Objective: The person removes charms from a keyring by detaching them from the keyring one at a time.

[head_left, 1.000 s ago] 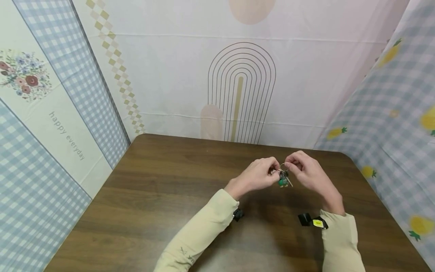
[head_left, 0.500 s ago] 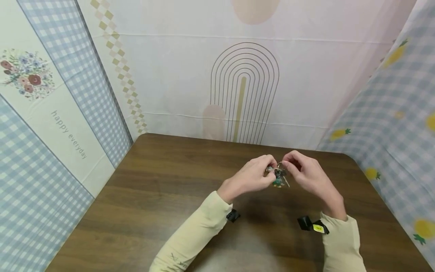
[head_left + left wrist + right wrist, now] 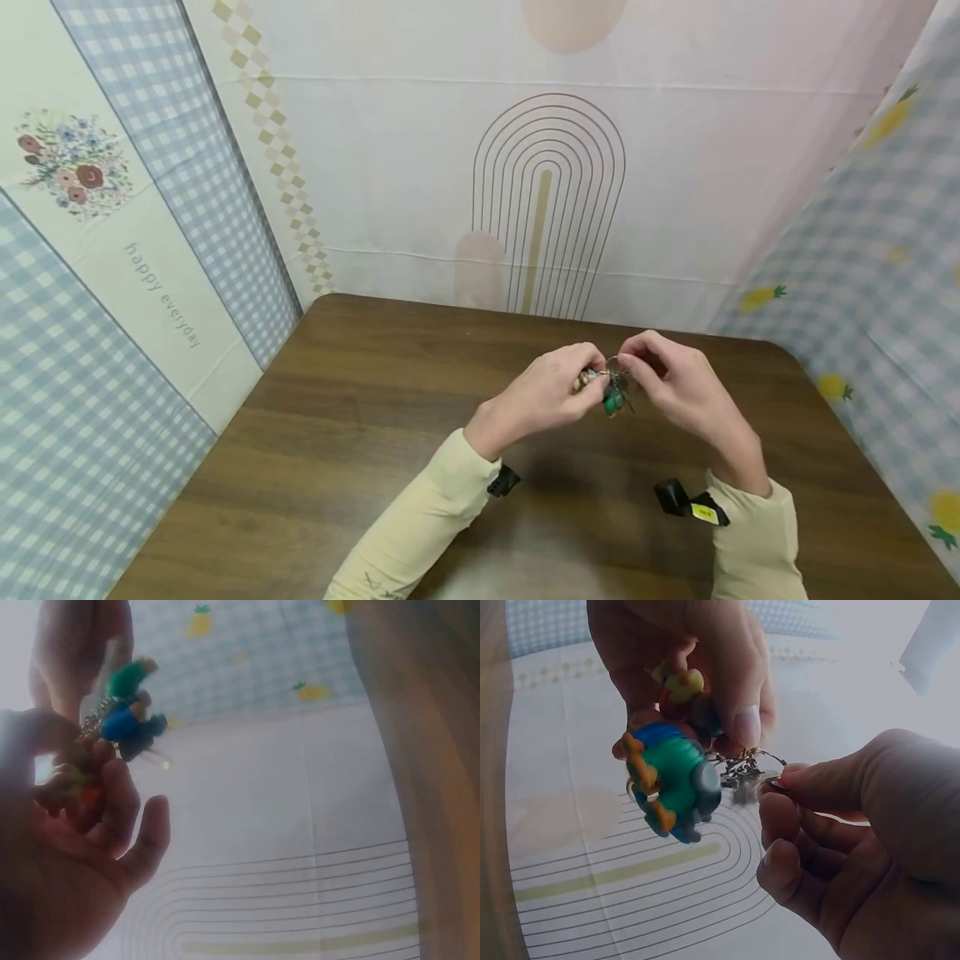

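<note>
Both hands meet over the right part of the wooden table, around a key ring (image 3: 771,756) with small figure charms. My left hand (image 3: 542,393) holds a yellow-and-red figure charm (image 3: 682,687), its thumb close to the ring's chains. On the ring's other side, my right hand (image 3: 681,390) pinches the ring between thumb and index finger. A green figure charm (image 3: 612,404) hangs from the chains between the hands. Beside it a blue charm (image 3: 118,724) shows in the left wrist view. A thin key-like piece (image 3: 628,403) hangs there too; fingers partly hide the ring.
The brown table (image 3: 360,450) extends left and toward the front. A white patterned cloth (image 3: 390,167) hangs behind it, with checked cloths (image 3: 862,275) on both sides. Black wrist devices (image 3: 671,497) sit at the beige sleeves (image 3: 427,517).
Both hands have shifted a little left over the table with the key ring. The charms have swung and turned, and more of the yellowish charm shows in the left hand.
</note>
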`<action>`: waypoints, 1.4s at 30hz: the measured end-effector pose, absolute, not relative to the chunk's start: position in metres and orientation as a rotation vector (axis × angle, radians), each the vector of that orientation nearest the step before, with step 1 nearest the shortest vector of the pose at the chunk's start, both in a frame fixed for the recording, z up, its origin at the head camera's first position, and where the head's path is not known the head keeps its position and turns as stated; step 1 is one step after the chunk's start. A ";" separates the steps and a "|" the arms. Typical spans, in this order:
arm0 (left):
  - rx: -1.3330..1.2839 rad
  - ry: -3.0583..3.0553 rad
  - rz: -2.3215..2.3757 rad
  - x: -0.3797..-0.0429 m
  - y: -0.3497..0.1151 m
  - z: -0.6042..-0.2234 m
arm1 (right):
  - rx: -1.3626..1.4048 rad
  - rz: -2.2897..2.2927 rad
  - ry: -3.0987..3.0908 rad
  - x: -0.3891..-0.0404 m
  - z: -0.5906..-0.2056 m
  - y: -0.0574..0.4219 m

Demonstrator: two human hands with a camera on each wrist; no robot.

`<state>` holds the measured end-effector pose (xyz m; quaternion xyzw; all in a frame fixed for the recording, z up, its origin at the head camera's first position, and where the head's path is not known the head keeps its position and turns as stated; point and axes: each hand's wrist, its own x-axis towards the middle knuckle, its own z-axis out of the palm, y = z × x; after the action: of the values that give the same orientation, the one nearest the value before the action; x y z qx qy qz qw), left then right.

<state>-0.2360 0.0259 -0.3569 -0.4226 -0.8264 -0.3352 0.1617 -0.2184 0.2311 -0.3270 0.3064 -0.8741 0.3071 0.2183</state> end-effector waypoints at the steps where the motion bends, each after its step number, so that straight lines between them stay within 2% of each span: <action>1: -1.204 -2.340 -0.949 -0.234 0.024 -0.356 | 0.845 0.850 -2.411 -0.216 -0.326 0.229; 7: -1.208 -2.228 -0.960 -0.225 0.016 -0.352 | 0.821 0.859 -2.374 -0.203 -0.320 0.221; 24: -1.229 -2.110 -1.058 -0.223 0.020 -0.354 | 0.842 0.949 -2.241 -0.204 -0.314 0.220; 42: -1.093 -2.046 -0.985 -0.227 0.028 -0.359 | 0.906 0.993 -2.186 -0.205 -0.314 0.215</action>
<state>-0.2271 0.0279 -0.3590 -0.4130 -0.7730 -0.3721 0.3059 -0.2046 0.2154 -0.3136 0.3386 -0.8168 0.3712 0.2837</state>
